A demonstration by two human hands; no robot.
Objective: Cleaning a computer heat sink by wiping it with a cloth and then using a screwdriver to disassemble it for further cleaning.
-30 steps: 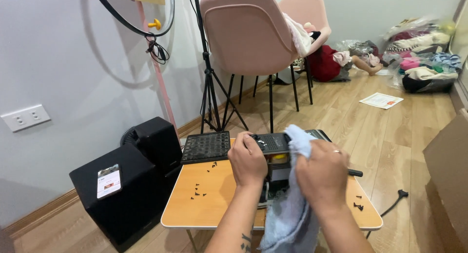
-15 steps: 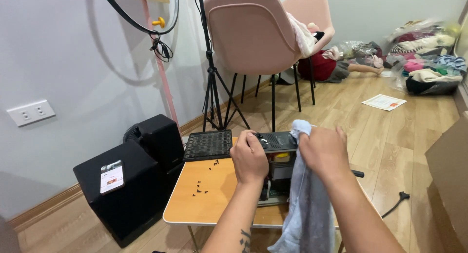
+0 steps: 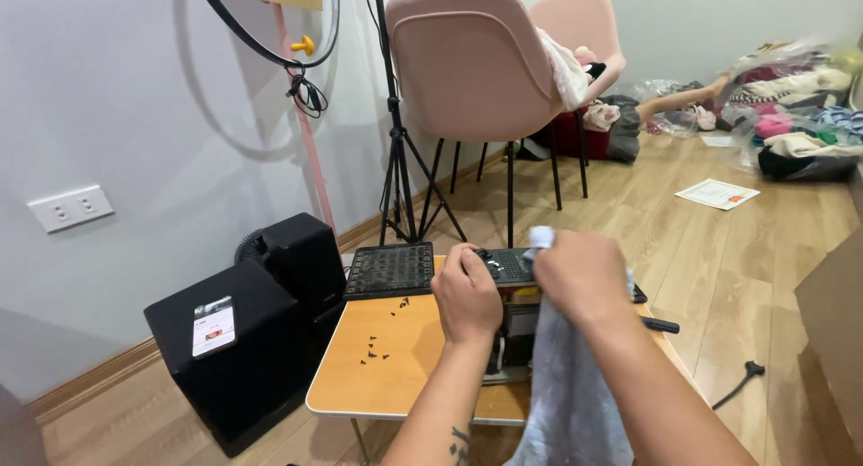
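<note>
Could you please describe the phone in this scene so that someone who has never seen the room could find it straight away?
Start at the low wooden table where the hands work, then look left to the black box standing on the floor against it. The phone lies flat on top of that box. It is the only thing there with a lit, pale screen; the box beneath it is plain black.

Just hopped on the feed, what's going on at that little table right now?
A person is working over a small wooden table. The left hand rests on a dark device that sits on the table, steadying it, while the right hand grips a pale blue-grey cloth and presses it against the device's top. A black grille panel lies at the table's far edge, and small dark screws are scattered on the tabletop.
</note>
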